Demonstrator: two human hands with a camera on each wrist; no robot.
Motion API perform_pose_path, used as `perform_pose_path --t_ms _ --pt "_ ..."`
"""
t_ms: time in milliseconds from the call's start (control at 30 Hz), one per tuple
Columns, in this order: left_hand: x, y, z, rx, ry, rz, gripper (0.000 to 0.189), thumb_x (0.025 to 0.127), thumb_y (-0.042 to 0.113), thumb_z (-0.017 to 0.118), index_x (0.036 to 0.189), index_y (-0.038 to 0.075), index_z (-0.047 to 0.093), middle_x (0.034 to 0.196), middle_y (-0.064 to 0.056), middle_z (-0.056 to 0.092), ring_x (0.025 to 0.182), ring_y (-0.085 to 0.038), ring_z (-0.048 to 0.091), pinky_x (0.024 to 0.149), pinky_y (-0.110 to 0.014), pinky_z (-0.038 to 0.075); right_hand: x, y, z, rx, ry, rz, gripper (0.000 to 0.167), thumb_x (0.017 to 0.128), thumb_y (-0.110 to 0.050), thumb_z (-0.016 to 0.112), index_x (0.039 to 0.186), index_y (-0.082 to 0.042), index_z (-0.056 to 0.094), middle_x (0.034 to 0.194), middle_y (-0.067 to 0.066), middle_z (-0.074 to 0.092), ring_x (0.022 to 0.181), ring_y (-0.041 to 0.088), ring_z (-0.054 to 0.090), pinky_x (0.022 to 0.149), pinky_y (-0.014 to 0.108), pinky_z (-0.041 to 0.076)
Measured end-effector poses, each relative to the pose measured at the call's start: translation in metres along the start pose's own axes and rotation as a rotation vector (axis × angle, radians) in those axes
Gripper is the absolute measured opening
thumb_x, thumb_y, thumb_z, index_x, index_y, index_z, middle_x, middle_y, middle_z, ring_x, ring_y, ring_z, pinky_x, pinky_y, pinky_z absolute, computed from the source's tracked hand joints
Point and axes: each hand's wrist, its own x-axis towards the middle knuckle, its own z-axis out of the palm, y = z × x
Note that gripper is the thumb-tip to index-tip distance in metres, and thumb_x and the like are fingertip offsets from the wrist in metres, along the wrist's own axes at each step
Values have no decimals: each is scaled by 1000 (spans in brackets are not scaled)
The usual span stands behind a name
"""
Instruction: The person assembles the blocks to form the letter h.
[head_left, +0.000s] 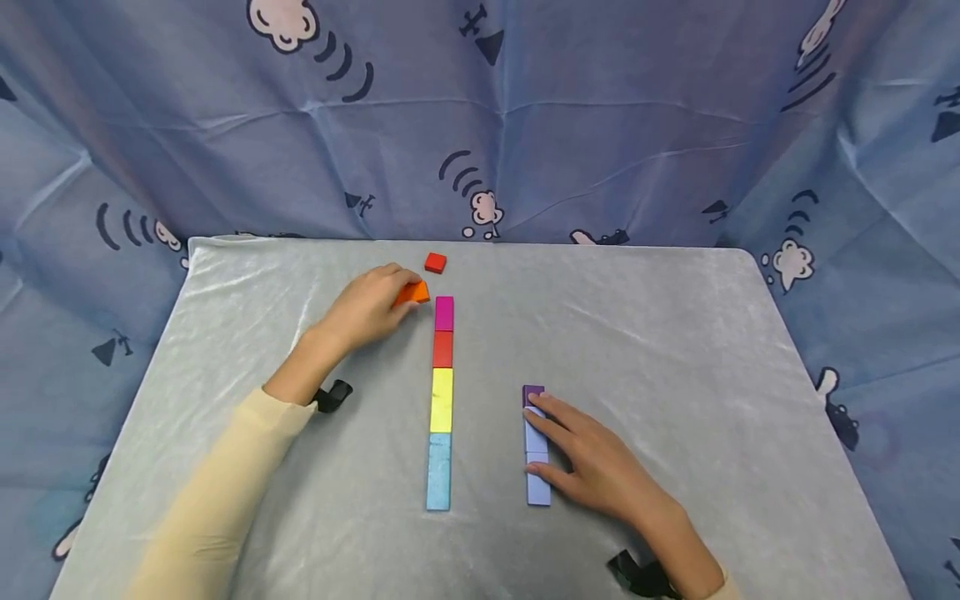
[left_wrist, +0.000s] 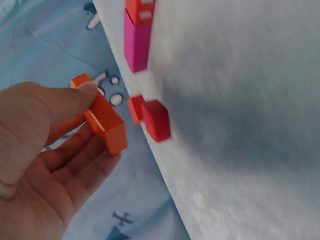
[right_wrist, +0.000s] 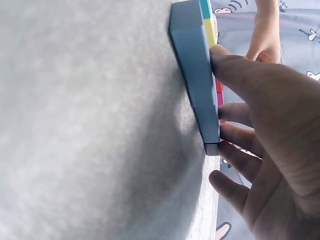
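Observation:
My left hand (head_left: 369, 304) pinches an orange block (left_wrist: 106, 120) between thumb and fingers, near the far end of a row of blocks. That row runs away from me: a light blue block (head_left: 438, 472), a yellow block (head_left: 442, 400), a red block (head_left: 442, 349) and a magenta block (head_left: 444, 314). Beyond it lies a small red block (head_left: 435, 262). On the right, my right hand (head_left: 600, 462) spreads its fingers over a shorter row, the fingertips touching two lavender blocks (head_left: 537, 487) and a dark purple block (head_left: 532, 390) at its far end.
A pale grey cloth covers the table (head_left: 675, 333). Behind its far edge hangs a blue patterned curtain (head_left: 585, 158), which also closes off both sides. Dark straps (head_left: 332, 397) show at both wrists.

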Motion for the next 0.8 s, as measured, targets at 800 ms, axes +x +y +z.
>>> perform_pose_path --t_ms 800 --pt "-9 61 49 -101 -155 176 36 100 22 75 133 6 71 124 -7 73 108 -20 67 101 -35 60 3 -2 -2 37 -82 69 76 92 -47 81 155 -14 55 165 8 48 150 29 52 118 50 51"
